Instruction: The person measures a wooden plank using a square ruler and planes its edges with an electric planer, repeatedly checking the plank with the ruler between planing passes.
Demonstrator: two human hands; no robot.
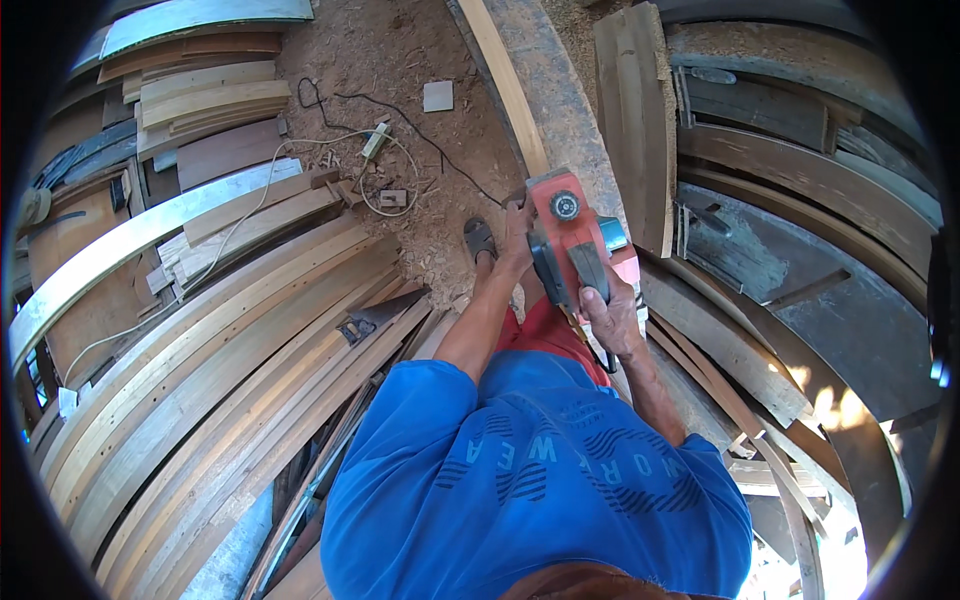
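Observation:
A red and black electric planer [572, 215], with a round dial on its front top, sits on the near end of a long light wood strip [515, 90]. The strip runs away from me along a grey, worn bench beam [565, 90]. My right hand [612, 318] is wrapped round the planer's dark rear handle. Against the planer's front left side my left hand [516, 238] is closed, with its fingertips partly hidden. A shiny blue-green part sticks out at the planer's right.
Long boards [230, 370] are piled at my left, with a handsaw [375, 318] on them. A dark cable [440, 150] and a power strip [376, 140] lie on the shaving-strewn floor. More planks [635, 120] and a grey panel [740, 255] stand at right.

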